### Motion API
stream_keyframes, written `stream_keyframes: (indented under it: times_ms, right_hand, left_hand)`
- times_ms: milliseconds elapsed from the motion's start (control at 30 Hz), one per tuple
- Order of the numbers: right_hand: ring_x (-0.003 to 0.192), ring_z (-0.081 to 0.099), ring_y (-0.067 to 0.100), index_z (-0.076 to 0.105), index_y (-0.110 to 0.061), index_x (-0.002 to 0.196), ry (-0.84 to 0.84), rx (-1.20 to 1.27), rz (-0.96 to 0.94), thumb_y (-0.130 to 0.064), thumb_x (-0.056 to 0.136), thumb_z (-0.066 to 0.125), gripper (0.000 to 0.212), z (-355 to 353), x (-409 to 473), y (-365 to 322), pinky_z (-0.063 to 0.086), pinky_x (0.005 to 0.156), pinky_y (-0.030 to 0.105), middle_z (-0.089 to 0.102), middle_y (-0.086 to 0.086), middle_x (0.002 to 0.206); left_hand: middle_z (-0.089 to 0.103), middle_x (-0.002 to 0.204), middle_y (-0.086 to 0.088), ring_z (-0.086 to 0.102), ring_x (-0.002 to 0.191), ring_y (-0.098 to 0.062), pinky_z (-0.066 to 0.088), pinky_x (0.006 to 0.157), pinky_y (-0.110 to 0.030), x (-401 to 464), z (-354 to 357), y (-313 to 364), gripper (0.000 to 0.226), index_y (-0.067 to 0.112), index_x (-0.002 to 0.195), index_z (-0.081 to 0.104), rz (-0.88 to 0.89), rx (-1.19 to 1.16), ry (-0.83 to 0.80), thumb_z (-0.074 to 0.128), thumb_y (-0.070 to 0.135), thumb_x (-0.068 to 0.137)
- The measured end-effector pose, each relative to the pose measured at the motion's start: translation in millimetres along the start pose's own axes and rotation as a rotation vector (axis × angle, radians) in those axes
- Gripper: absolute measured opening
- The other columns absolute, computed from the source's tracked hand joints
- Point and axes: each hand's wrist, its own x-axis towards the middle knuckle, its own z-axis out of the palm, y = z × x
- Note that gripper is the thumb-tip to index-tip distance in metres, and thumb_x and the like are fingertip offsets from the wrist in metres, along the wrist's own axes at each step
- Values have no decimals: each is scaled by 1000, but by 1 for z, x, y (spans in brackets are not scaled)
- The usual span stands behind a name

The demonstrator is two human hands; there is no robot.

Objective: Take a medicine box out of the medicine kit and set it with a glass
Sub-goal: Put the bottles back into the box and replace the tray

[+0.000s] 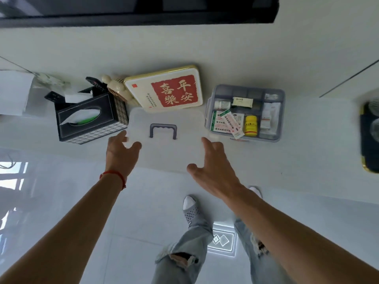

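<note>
The medicine kit (281,111), a clear grey-tinted case, stands open on the white counter at the right. Inside lie a green-and-white medicine box (218,121), a narrow box (232,125) slanted across it, a small pale box (243,102) and a yellow bottle (251,125). Its translucent lid (164,152) with a grey handle is in front of me, to the left of the kit. My left hand (120,152) grips the lid's left edge, and my right hand (211,167) grips its right edge. Glasses (374,124) show blurred at the far right edge.
A dark tray with a gold rim (367,160) carries the glasses. A cream tin with a red square (164,89) leans behind the lid. A black plaid tissue box (88,119) with remotes and a small fan (114,87) sits to the left. My legs stand on the glossy floor below.
</note>
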Motion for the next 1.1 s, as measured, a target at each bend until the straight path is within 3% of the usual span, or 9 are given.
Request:
stream_keyframes:
  times_ms: [133, 233, 433, 600, 700, 800, 867, 1000, 1100]
  right_hand:
    - [124, 51, 25, 39, -22, 147, 279, 19, 16, -32, 88, 64, 65, -68, -10, 16, 45, 94, 31, 42, 9, 141]
    - [117, 55, 26, 47, -19, 140, 409, 5, 85, -31, 91, 63, 54, -114, -1, 44, 44, 87, 31, 50, 11, 129]
    - [117, 60, 29, 44, -21, 147, 430, 99, 273, -38, 89, 59, 62, -153, 30, 101, 48, 90, 35, 51, 14, 141]
    - [126, 55, 31, 42, -17, 150, 396, 124, 288, -33, 94, 56, 59, -148, 46, 121, 42, 89, 33, 48, 16, 144]
    - [118, 57, 30, 42, -15, 146, 412, 59, 262, -26, 99, 52, 50, -142, 47, 129, 39, 83, 31, 48, 14, 138]
    - [106, 59, 26, 44, -20, 142, 459, 43, 217, -18, 101, 52, 41, -139, 48, 140, 42, 81, 30, 52, 13, 130]
    - [97, 57, 22, 44, -24, 141, 460, 97, 196, -17, 101, 54, 42, -141, 50, 148, 41, 81, 29, 51, 14, 129]
    - [119, 58, 27, 34, -27, 149, 360, 386, 359, -28, 95, 64, 62, -151, 58, 160, 49, 97, 37, 49, 9, 144]
    - [131, 52, 26, 27, -25, 156, 190, 585, 455, -31, 91, 71, 79, -160, 66, 169, 44, 112, 45, 41, 7, 156]
  left_hand:
    - [49, 135, 3, 55, 104, -15, 41, 73, -17, -29, 24, 62, 55, 19, 145, 49, 122, -71, -86, 63, 25, 92]
    - [46, 141, 3, 55, 113, -18, 47, 76, -21, -40, 62, 112, 54, 15, 144, 49, 176, -122, -183, 62, 22, 92]
    - [46, 143, -2, 52, 125, -23, 45, 92, -25, -36, 126, 165, 56, 13, 147, 45, 203, -42, -300, 60, 19, 93]
    - [45, 143, -8, 51, 128, -27, 48, 107, -41, -33, 148, 159, 54, 12, 147, 45, 261, 132, -241, 59, 21, 96]
    - [47, 140, -8, 52, 126, -27, 53, 100, -44, -31, 151, 152, 50, 22, 144, 45, 243, 120, -249, 60, 20, 96]
    - [60, 126, -7, 64, 109, -31, 62, 80, -41, -26, 147, 148, 46, 32, 136, 44, 160, 1, -347, 63, 21, 95]
    - [61, 127, -8, 64, 110, -33, 61, 82, -40, -25, 147, 148, 48, 31, 137, 43, 178, 37, -348, 64, 21, 95]
    - [38, 151, -11, 37, 136, -34, 43, 108, -52, -32, 157, 168, 72, 29, 150, 34, 709, 407, -176, 69, 25, 87]
    - [8, 167, -4, 9, 151, -40, 21, 116, -65, -50, 186, 193, 92, 45, 154, 20, 1014, 676, -381, 71, 57, 79]
